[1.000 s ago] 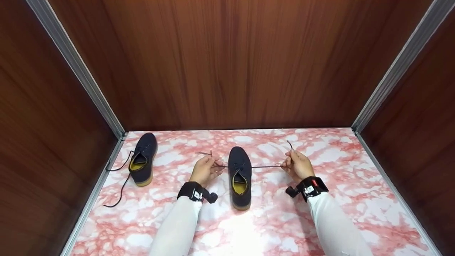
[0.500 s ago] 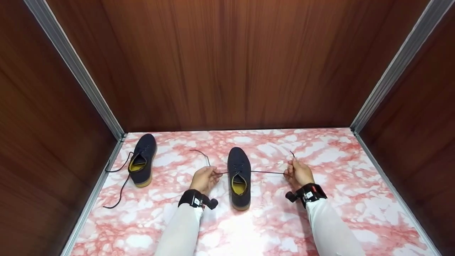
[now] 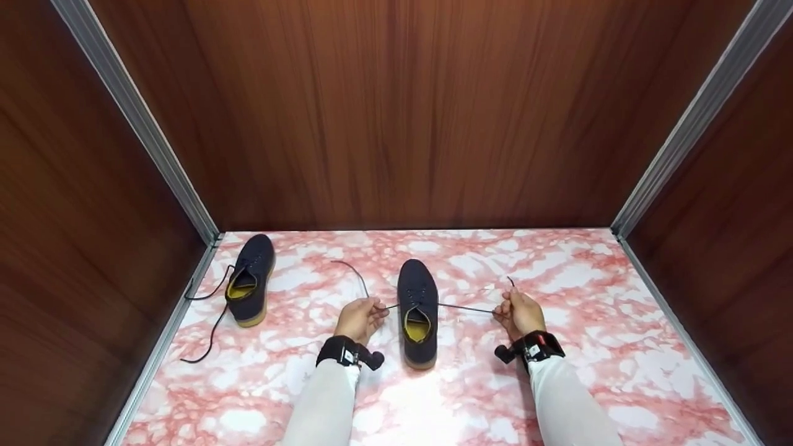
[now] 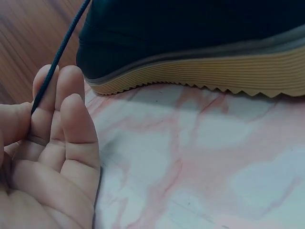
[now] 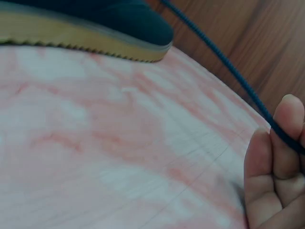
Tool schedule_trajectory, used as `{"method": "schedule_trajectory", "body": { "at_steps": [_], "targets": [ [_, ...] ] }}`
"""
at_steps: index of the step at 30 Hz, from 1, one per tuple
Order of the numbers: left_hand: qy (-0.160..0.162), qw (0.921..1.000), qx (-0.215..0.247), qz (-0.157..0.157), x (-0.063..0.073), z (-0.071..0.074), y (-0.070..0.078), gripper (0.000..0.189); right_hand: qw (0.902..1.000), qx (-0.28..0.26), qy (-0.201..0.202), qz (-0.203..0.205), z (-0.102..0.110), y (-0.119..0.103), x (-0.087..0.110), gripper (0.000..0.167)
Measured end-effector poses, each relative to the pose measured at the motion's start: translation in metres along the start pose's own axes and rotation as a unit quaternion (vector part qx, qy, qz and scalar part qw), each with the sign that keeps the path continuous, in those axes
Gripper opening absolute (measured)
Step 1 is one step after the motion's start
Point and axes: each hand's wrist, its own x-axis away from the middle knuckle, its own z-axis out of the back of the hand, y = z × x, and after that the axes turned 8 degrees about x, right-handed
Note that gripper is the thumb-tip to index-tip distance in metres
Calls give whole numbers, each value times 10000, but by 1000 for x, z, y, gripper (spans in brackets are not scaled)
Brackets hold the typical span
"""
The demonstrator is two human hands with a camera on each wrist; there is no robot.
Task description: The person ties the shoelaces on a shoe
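Note:
A dark navy shoe (image 3: 417, 282) with a yellow lining stands upright in the middle, toe pointing away from me. On its left side my left hand (image 3: 361, 319) pinches one end of the shoelace (image 3: 354, 270), whose loose tip curves off beyond the fingers. Opposite, my right hand (image 3: 522, 314) pinches the other lace end, and that stretch runs straight from the shoe. In the left wrist view the lace (image 4: 59, 52) passes between thumb and fingers. The right wrist view has the taut lace (image 5: 219, 55) crossing the fingers (image 5: 259, 167); the thumb is out of frame there.
A matching shoe (image 3: 254, 257) stands at the back left, its untied lace (image 3: 212, 337) trailing on the pink-and-white marbled tabletop (image 3: 241, 396). Brown wood-grain panels (image 3: 396, 111) with grey metal edging (image 3: 133, 124) enclose the back and sides.
Both hands have come nearer to me, bringing the stretched lace back from the front of the lacing toward the shoe's opening. The shoe stays in place.

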Motion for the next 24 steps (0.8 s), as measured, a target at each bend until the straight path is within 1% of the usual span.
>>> {"method": "schedule_trajectory", "body": {
  "at_steps": [4,8,14,17,21,24],
  "targets": [
    [33,9999,-37,-127,0,-3,-2,18,9997,88,124,179,3,10,-6,30],
    [79,9997,-121,-198,1,-3,-3,16,9995,52,69,288,4,14,-6,30],
    [-32,9992,-326,-223,0,-3,-3,15,9995,-41,132,295,-3,6,7,29],
    [-10,9992,-351,-189,-1,-2,-2,14,9996,-80,110,237,-6,1,12,29],
    [-46,9992,-362,-179,-1,-2,-3,16,9997,-142,113,142,-7,-3,14,29],
    [-89,9992,-354,-177,-1,-3,-3,17,9997,-98,132,165,-7,-4,14,29]
  ]
}}
